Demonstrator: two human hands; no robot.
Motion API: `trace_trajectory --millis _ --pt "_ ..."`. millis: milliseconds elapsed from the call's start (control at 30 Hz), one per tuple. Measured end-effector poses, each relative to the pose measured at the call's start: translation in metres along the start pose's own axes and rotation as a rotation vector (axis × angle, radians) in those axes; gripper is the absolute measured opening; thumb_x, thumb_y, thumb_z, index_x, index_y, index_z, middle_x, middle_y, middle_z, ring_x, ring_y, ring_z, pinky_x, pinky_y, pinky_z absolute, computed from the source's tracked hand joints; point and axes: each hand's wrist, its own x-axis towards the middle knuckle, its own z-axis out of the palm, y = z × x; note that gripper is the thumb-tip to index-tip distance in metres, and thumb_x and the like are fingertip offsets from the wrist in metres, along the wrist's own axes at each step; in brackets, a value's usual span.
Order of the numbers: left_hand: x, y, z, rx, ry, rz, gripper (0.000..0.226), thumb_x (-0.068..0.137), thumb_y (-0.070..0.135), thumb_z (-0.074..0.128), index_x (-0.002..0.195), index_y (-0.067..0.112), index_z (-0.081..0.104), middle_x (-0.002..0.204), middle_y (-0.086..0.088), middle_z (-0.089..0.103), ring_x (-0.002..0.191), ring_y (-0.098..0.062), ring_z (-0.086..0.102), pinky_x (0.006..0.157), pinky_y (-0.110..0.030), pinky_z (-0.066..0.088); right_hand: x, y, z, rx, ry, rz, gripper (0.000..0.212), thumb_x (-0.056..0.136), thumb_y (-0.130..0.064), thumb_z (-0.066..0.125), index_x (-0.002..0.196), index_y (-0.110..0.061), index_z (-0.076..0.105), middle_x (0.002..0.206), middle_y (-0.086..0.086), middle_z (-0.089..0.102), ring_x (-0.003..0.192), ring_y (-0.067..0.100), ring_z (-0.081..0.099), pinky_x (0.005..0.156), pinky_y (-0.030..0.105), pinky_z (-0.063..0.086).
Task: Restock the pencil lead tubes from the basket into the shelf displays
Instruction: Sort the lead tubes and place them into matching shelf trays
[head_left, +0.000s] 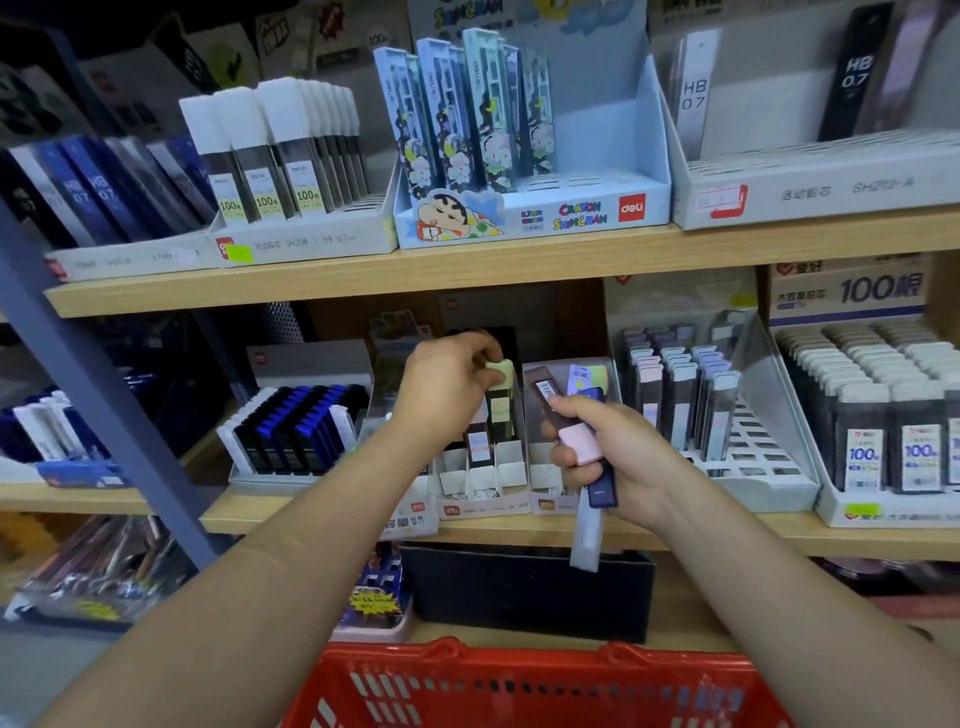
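Observation:
My left hand (445, 382) pinches the pale green cap of a dark lead tube (501, 402) standing in a slotted white display box (480, 480) on the middle shelf. A brown tube with a pink label (479, 444) stands in the slot beside it. My right hand (605, 449) grips several lead tubes in a bunch: one with a pink cap (563, 415), a dark blue one (601, 486) and a pale lilac one (587, 538) hanging below my fist. The red basket (530, 686) sits at the bottom edge, below both arms.
The upper shelf carries white-capped tubes (275, 150), a cartoon-printed blue display (524, 156) and a grey HB 0.7 box (810, 176). Blue-capped tubes (296, 428) stand left of my hands, pastel tubes (680, 395) and grey-capped 100-count tubes (883, 410) to the right. A black box (530, 592) sits below.

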Motion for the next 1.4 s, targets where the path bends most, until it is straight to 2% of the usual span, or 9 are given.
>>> trace_trajectory --millis 167,300,467,567,733,900,1100,1267,1400 --pt "0.000 -0.007 0.007 -0.243 0.085 -0.129 0.013 0.078 0.014 0.078 0.088 0.020 0.072 0.079 0.011 0.064 0.078 -0.005 0.062 0.076 -0.021 0.052 -0.002 0.000 0.001 -0.003 -0.010 -0.008 0.013 0.093 -0.018 0.063 0.096 -0.007 0.059 0.074 0.007 0.057 0.047 0.010 0.048 0.033 0.014 0.028" --pt "-0.010 -0.010 0.016 -0.206 0.024 -0.059 0.013 0.076 0.014 0.080 0.082 0.020 0.071 0.072 0.014 0.060 0.068 -0.003 0.059 0.064 -0.019 0.050 -0.002 0.000 0.002 0.020 -0.009 0.010 0.011 0.094 -0.019 0.060 0.093 -0.008 0.058 0.070 0.005 0.057 0.045 0.008 0.047 0.032 0.013 0.027" --pt "-0.011 -0.020 0.026 -0.073 0.099 0.003 0.011 0.078 0.021 0.078 0.087 0.015 0.074 0.080 0.008 0.061 0.092 -0.013 0.049 0.083 -0.029 0.043 -0.002 0.003 0.001 -0.006 -0.007 0.031 0.016 0.093 -0.021 0.063 0.096 -0.006 0.058 0.069 0.005 0.059 0.048 0.009 0.050 0.032 0.013 0.030" --pt "-0.008 -0.022 0.027 0.015 0.126 0.018 0.010 0.081 0.022 0.074 0.088 0.014 0.075 0.095 -0.003 0.064 0.097 -0.019 0.044 0.083 -0.029 0.033 -0.001 0.005 0.001 -0.026 0.022 0.034 0.020 0.092 -0.023 0.065 0.097 -0.006 0.057 0.068 0.005 0.059 0.048 0.009 0.051 0.032 0.013 0.030" --pt "-0.011 -0.017 0.023 0.004 0.078 0.009 0.014 0.086 0.020 0.069 0.099 0.015 0.072 0.092 0.001 0.064 0.102 -0.022 0.052 0.086 -0.037 0.047 0.001 0.006 0.004 -0.045 0.039 0.034 0.021 0.093 -0.025 0.065 0.102 -0.008 0.056 0.068 0.005 0.059 0.048 0.010 0.049 0.032 0.014 0.030" --pt "-0.020 -0.004 0.007 -0.255 0.113 -0.102 0.022 0.098 0.023 0.052 0.111 0.017 0.069 0.106 0.004 0.069 0.100 -0.009 0.059 0.084 -0.023 0.045 -0.001 0.005 0.005 -0.061 0.009 0.033 0.024 0.094 -0.021 0.059 0.113 -0.006 0.055 0.070 0.006 0.059 0.048 0.011 0.048 0.032 0.015 0.030" --pt "-0.043 0.011 -0.011 -0.772 -0.149 -0.311 0.022 0.092 0.022 0.063 0.113 0.016 0.064 0.076 0.001 0.068 0.061 -0.010 0.060 0.057 -0.023 0.052 -0.010 0.002 0.015 -0.219 -0.112 0.030 0.017 0.097 -0.020 0.054 0.108 -0.007 0.058 0.074 0.007 0.058 0.048 0.011 0.047 0.033 0.015 0.025" --pt "-0.050 -0.001 -0.026 -0.950 -0.057 -0.364 0.017 0.086 0.010 0.069 0.102 0.013 0.068 0.070 -0.004 0.069 0.056 -0.011 0.060 0.057 -0.021 0.053 -0.016 0.001 0.018 -0.305 -0.149 0.024 0.025 0.098 -0.032 0.055 0.103 -0.009 0.062 0.072 0.009 0.064 0.045 0.013 0.047 0.032 0.015 0.027" --pt "-0.056 -0.008 -0.033 -0.948 -0.055 -0.336 0.014 0.086 0.008 0.069 0.097 0.017 0.068 0.069 -0.002 0.069 0.059 -0.012 0.061 0.059 -0.022 0.054 -0.019 -0.002 0.020 -0.351 -0.174 -0.003 0.023 0.096 -0.031 0.059 0.100 -0.008 0.062 0.074 0.011 0.066 0.044 0.013 0.045 0.032 0.016 0.028"
